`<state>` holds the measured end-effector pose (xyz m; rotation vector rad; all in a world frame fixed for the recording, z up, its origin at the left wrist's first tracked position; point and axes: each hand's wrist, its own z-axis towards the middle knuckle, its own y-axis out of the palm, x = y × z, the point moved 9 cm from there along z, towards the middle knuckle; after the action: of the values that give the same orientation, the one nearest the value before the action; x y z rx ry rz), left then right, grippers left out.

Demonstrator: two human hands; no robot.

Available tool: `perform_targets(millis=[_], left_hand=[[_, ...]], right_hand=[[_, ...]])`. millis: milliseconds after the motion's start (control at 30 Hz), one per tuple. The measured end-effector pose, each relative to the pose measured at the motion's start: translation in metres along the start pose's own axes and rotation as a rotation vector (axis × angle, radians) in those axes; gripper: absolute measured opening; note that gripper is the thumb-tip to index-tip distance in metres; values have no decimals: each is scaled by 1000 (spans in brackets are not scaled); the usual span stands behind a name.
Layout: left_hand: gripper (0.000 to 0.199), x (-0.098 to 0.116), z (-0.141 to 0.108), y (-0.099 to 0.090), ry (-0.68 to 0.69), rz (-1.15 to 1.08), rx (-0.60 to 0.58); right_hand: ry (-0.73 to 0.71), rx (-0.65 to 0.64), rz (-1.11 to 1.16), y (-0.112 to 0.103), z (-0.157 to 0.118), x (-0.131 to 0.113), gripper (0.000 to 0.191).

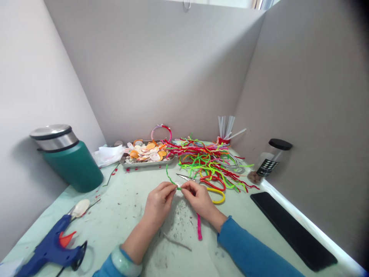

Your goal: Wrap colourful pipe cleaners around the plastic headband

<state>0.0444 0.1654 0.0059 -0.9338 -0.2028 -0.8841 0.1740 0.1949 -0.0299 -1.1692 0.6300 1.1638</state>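
Note:
Both hands meet over the middle of the table, pinching a green pipe cleaner [170,178] whose free end sticks up to the left. My left hand [160,200] grips it between thumb and fingers, and my right hand [199,197] pinches it close by. Scissors [215,195] with red and yellow handles lie just behind my right hand, blades partly showing. A pink pipe cleaner [199,227] rests below my right wrist. Nearer the front is a grey strip [177,242], thin and slightly bent.
A blue glue gun [52,242] and a green flask [72,165] stand at left. Behind are a tray [147,164] of shells, a beaded ring [171,134], piled pipe cleaners [207,157] and glue sticks [226,127]. A black-lidded jar [269,163] and black slab [292,231] sit right.

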Motion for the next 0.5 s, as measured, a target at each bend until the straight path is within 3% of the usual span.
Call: perform_targets(millis=[500], left_hand=[[23,-2,-1,7,-12,98,-47]], right_hand=[[-35,-15,30,3,-2,-1,11]])
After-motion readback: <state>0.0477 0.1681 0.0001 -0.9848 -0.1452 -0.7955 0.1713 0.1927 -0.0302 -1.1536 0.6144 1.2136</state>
